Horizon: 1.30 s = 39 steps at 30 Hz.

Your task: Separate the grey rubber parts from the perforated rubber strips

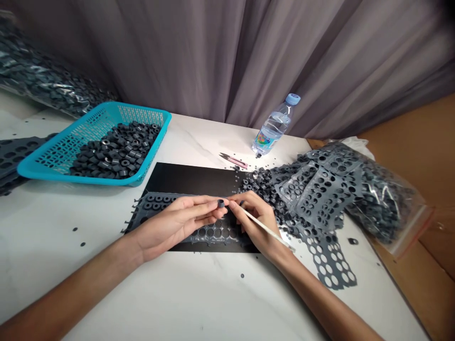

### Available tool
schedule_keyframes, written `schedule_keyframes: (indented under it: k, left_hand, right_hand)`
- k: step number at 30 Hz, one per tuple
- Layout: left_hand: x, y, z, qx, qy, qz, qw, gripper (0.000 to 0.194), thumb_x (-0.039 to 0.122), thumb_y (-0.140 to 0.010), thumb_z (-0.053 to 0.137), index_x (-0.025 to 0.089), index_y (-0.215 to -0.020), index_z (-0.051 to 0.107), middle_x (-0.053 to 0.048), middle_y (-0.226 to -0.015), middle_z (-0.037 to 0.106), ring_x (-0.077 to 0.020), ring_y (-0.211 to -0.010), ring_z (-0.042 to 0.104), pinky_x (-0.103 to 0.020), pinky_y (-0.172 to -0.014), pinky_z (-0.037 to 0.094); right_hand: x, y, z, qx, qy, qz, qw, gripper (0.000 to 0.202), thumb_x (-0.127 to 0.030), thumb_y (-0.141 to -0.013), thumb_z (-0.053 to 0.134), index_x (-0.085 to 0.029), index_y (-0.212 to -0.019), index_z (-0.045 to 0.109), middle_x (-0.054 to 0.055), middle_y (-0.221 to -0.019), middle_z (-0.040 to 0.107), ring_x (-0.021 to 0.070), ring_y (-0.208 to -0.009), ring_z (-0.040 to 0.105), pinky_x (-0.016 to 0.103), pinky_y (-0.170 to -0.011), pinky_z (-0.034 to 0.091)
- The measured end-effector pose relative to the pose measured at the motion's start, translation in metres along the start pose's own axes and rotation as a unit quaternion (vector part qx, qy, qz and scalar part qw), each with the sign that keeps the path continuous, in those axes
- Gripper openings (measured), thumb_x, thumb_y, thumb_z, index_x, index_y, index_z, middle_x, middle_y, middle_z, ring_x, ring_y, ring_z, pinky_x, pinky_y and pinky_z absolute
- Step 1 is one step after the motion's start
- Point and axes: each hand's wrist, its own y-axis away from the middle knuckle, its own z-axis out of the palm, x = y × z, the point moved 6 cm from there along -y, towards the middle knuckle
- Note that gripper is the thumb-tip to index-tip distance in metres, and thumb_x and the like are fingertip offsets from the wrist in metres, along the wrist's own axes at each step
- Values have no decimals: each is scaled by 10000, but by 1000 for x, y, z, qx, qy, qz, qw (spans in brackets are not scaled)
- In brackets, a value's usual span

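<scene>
My left hand (188,217) holds a small dark grey ring (221,203) between its fingertips. Close beside it, my right hand (254,215) grips a thin white stick (266,228), whose tip end is hidden by the fingers near the ring. Under both hands lies a dark grey moulded sheet (210,233) with rows of round holes and round parts; my hands cover its middle. The sheet rests on a black mat (185,177).
A turquoise basket (87,179) of dark rings stands at left, before a filled plastic bag (46,71). Pink-handled snips (234,160) and a water bottle (275,125) are behind. Loose rings, punched sheets (320,189) and another bag (384,199) lie at right.
</scene>
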Motion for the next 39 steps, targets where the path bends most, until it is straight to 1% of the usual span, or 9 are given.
schedule_keyframes:
  k: [9, 17, 28, 32, 34, 35, 36, 38, 39]
  left_hand:
    - [-3, -1, 0, 6, 26, -9, 1000, 185, 253, -1021, 712, 140, -1115, 825, -118, -1126, 782, -180, -1094, 712, -275, -1052, 565]
    - [-2, -1, 0, -3, 18, -9, 1000, 199, 253, -975, 770, 159, -1140, 831, -113, -1168, 791, -196, -1147, 709, -286, -1100, 536]
    - [-3, 0, 5, -45, -7, -7, 999, 234, 326, -1006, 746, 168, -1157, 829, -115, -1232, 781, -176, -1193, 696, -240, -1098, 513]
    - [17, 2, -2, 15, -91, 52, 994, 348, 464, -990, 740, 185, -1185, 811, -89, -1155, 795, -192, -1125, 705, -288, -1067, 528]
    - [48, 10, -19, 107, -200, 146, 963, 385, 517, -968, 744, 196, -1175, 801, -62, -1110, 797, -197, -1051, 711, -304, -1008, 546]
    - [68, 19, -31, 170, -271, 207, 925, 381, 524, -960, 746, 199, -1150, 798, -50, -1099, 795, -199, -1016, 713, -311, -984, 549]
    - [88, 29, -44, 235, -346, 261, 870, 354, 506, -959, 748, 207, -1143, 791, -36, -1110, 793, -199, -1001, 713, -317, -984, 541]
    - [125, 58, -69, 401, -486, 367, 684, 289, 470, -939, 763, 229, -1094, 798, -6, -1056, 788, -207, -964, 716, -335, -1006, 516]
    - [136, 66, -82, 441, -539, 368, 616, 270, 476, -935, 759, 234, -1047, 801, 3, -978, 785, -211, -913, 722, -347, -999, 516]
  right_hand:
    - [-8, 1, -2, -4, 20, -59, 998, 229, -417, -1026, 656, -248, -988, 806, 86, -1034, 695, 215, -843, 680, 300, -628, 558]
    - [2, 0, 2, -9, -74, 12, 997, 277, -437, -1005, 676, -217, -1169, 709, 19, -863, 687, 154, -605, 655, 288, -587, 560]
    - [4, -1, 3, -3, -78, 28, 997, 251, -446, -1001, 689, -200, -1048, 701, 6, -769, 684, 149, -594, 652, 260, -568, 535]
    - [5, -1, 4, 2, -99, 44, 994, 266, -455, -994, 699, -191, -1026, 696, 7, -743, 683, 156, -583, 667, 260, -554, 551]
    - [7, -1, 4, 8, -122, 56, 991, 277, -463, -994, 698, -187, -1017, 687, 15, -755, 697, 162, -581, 687, 261, -545, 563]
    - [8, -1, 4, 11, -130, 60, 990, 278, -463, -995, 696, -186, -1009, 682, 19, -765, 705, 165, -582, 697, 262, -546, 570]
    - [9, -1, 4, 13, -136, 62, 989, 277, -462, -996, 695, -185, -997, 677, 23, -770, 713, 166, -581, 705, 263, -548, 575]
    - [11, -1, 4, 13, -140, 61, 988, 262, -445, -998, 693, -185, -975, 669, 21, -760, 719, 164, -581, 710, 259, -556, 579]
    - [12, -2, 4, 12, -142, 59, 988, 248, -431, -997, 693, -187, -967, 667, 16, -745, 715, 162, -579, 707, 256, -556, 578]
